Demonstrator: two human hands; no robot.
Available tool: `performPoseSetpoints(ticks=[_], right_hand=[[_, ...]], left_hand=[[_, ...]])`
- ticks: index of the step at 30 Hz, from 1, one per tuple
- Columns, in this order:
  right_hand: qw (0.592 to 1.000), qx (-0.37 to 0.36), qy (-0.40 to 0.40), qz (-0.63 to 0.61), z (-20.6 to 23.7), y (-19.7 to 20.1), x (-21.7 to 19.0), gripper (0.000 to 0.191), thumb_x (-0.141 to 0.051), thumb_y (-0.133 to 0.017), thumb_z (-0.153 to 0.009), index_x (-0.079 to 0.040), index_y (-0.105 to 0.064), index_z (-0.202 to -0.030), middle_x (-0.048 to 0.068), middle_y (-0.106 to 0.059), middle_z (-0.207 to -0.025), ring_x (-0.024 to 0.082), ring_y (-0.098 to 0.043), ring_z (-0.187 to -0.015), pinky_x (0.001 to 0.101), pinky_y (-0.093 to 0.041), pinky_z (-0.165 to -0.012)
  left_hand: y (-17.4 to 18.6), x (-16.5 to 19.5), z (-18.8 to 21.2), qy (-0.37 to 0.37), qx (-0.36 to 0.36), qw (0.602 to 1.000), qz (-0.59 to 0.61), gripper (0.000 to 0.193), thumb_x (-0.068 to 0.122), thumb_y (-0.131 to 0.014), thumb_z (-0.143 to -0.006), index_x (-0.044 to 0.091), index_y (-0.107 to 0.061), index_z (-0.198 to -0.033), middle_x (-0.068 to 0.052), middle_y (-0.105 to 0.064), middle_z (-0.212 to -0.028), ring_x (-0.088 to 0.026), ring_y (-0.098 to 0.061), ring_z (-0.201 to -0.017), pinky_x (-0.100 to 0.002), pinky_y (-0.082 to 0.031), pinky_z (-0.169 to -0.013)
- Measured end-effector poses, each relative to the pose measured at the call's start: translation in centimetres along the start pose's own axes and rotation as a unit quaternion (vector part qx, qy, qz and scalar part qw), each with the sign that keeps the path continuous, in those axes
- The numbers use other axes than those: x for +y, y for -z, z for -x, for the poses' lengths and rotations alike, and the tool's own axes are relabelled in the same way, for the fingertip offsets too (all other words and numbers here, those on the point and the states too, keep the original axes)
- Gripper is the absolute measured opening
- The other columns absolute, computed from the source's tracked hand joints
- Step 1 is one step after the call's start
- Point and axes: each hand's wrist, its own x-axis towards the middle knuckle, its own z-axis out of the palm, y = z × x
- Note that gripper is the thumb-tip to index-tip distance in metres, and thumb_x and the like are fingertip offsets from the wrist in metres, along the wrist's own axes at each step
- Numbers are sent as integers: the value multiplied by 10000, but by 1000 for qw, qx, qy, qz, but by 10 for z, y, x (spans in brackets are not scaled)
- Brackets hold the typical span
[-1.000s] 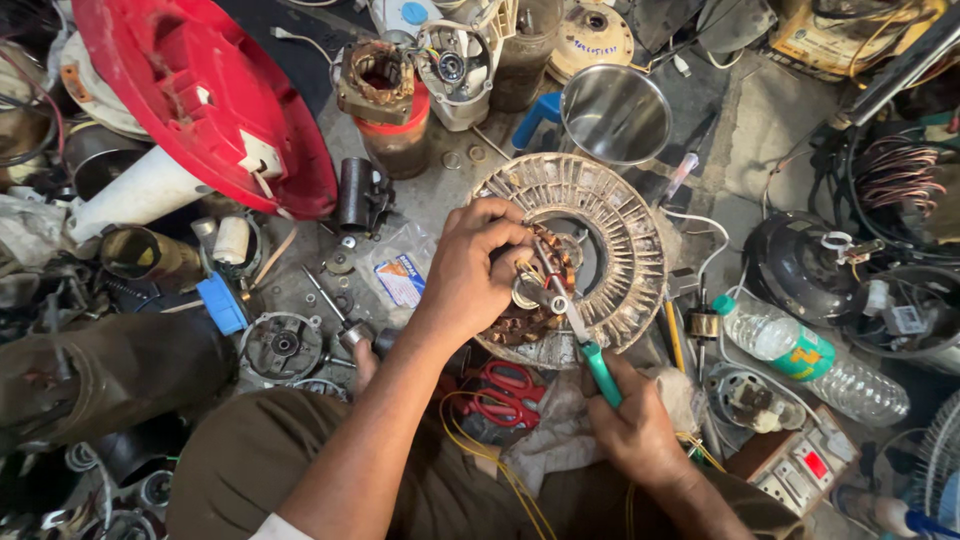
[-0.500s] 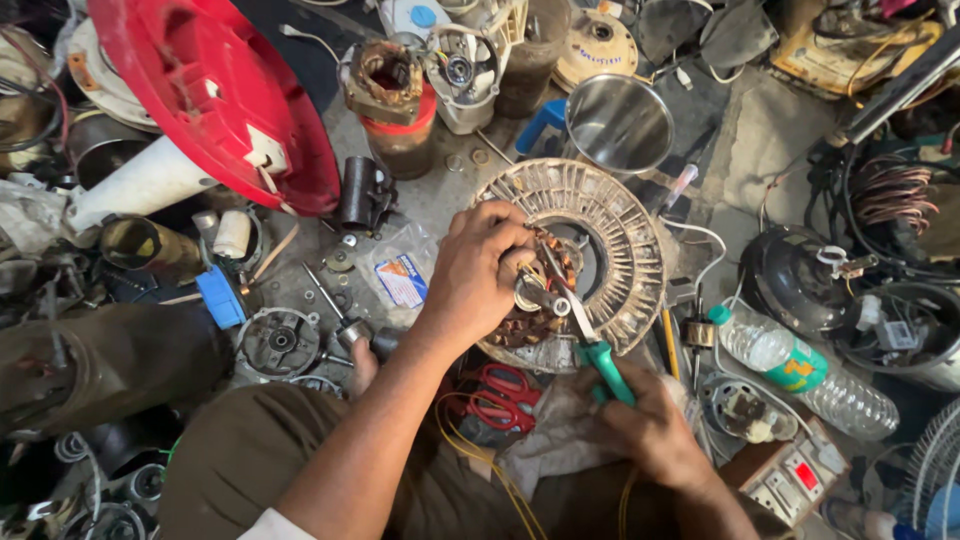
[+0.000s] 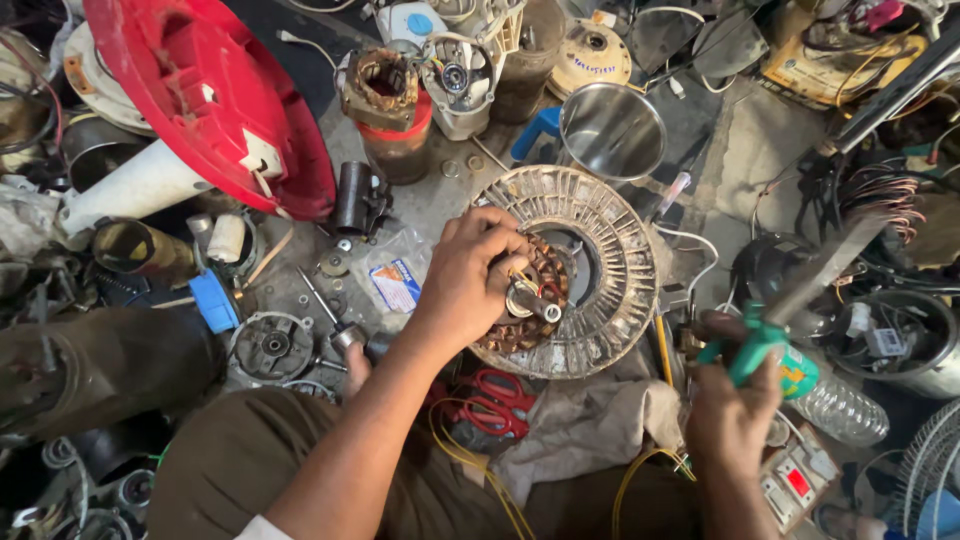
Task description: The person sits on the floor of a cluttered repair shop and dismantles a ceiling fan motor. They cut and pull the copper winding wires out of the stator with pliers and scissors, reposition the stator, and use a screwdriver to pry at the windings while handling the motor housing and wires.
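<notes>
A round finned metal fan motor housing (image 3: 610,240) lies on the floor in front of me, with copper windings (image 3: 520,330) showing at its middle. My left hand (image 3: 470,275) grips the motor's central shaft and winding core. Off to the right my right hand (image 3: 735,415) is raised clear of the motor, closed on a green-handled screwdriver (image 3: 765,335) whose blade points up and right, blurred.
A big red disc (image 3: 210,100) leans at the upper left. A steel pot (image 3: 612,130) stands behind the motor. Red-handled scissors (image 3: 495,400) and a grey rag (image 3: 590,430) lie near my knees. A plastic bottle (image 3: 840,405), wire coils and motor parts crowd all sides.
My right hand has pulled the screwdriver out of the motor's middle and swung it away to the right. My left hand has stayed on the motor core.
</notes>
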Motion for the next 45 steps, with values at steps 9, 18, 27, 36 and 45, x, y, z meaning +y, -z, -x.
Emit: performPoseSetpoints(ticks=[9, 18, 27, 36, 45], right_hand=[[961, -119, 72, 238, 4, -25, -6, 332, -15, -630, -806, -48, -734, -1119, 140, -656, -1077, 277, -636, -1041, 372, -491, -934], [956, -125, 77, 253, 2, -23, 4, 348, -42, -607, -793, -79, -741, -1111, 142, -665, -1065, 313, -644, -1047, 395, -496, -951], [934, -122, 44, 333, 6, -24, 9, 298, -126, -696, -822, -94, -747, -1114, 158, -660, -1044, 332, -669, -939, 426, -536, -845], [923, -113, 129, 345, 13, -36, 4, 443, -230, -818, -752, -59, -691, -1141, 176, -646, -1060, 352, -647, -939, 448, -535, -822], [912, -98, 234, 322, 6, -53, -46, 405, -167, -745, -852, -38, -652, -1224, 201, -627, -1161, 368, -610, -1078, 467, -491, -948]], left_hand=[[0, 1, 3, -54, 38, 997, 24, 122, 85, -763, -873, 99, -727, -989, -47, -700, -1037, -289, -606, -1084, -404, -471, -980], [8, 17, 3, 49, 84, 994, 46, 110, 134, -672, -1024, 109, -696, -1128, -60, -701, -937, -259, -671, -970, -397, -523, -890], [20, 8, -2, -45, -54, 996, -56, 338, 32, -762, -809, 196, -761, -1104, -67, -624, -1349, -342, -524, -1296, -438, -437, -1095], [24, -2, 0, -64, -124, 989, -41, 380, -80, -675, -772, 175, -760, -1041, -59, -577, -1387, -353, -503, -1319, -447, -440, -1121], [7, -4, 1, 11, -19, 996, 86, 111, -9, -688, -922, 50, -682, -1016, -106, -639, -1257, -274, -623, -1221, -366, -481, -1050]])
